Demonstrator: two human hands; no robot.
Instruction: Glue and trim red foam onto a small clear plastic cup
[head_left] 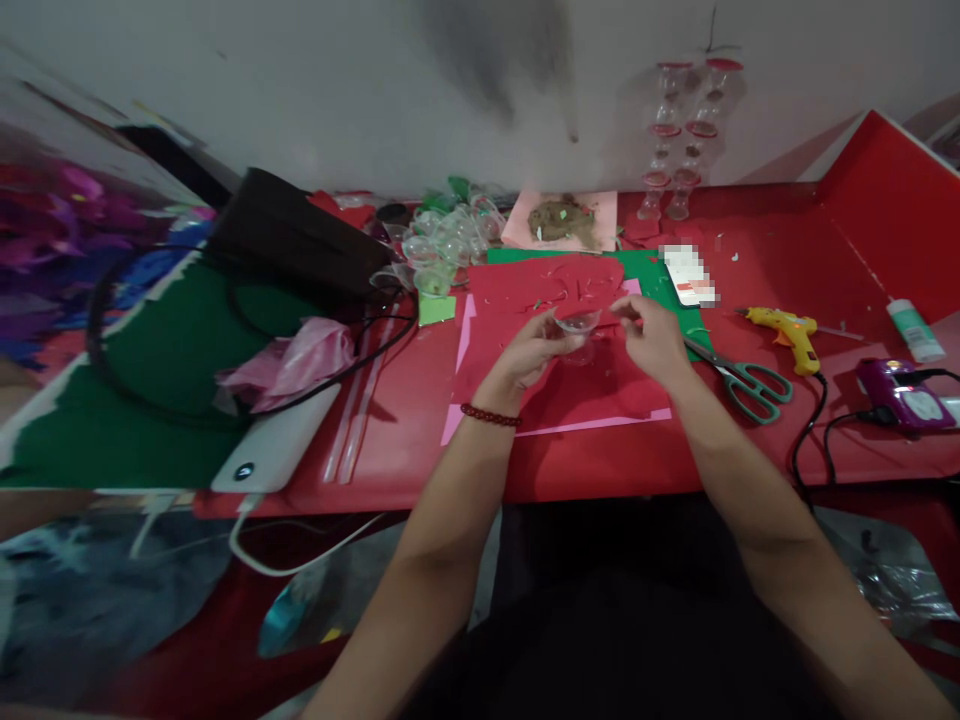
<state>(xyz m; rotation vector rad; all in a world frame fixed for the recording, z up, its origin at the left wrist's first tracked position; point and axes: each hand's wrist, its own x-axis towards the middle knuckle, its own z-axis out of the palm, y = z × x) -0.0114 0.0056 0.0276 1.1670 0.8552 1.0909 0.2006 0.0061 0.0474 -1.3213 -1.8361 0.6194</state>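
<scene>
My left hand [530, 352], with a beaded bracelet [490, 415] at its wrist, grips a small clear plastic cup [577, 325] whose wide rim faces up. My right hand [646, 330] is just right of the cup, fingers curled with thumb and fingertips close together. Whatever may be in that pinch is too small to name. Both hands are over red sheets [547, 290] lying on pink and green ones. Small scraps and thin shavings are scattered on the top sheet. Right of my right hand lie green-handled scissors [754, 388].
A yellow glue gun [787, 335], a purple device [904, 395] and a white bottle [916, 330] are at the right. Clear cups [450, 240] are heaped behind, beside brown material [561, 217] on pink paper. Joined cups [679, 135] stand by the wall. A cable and power bank [281, 445] lie left.
</scene>
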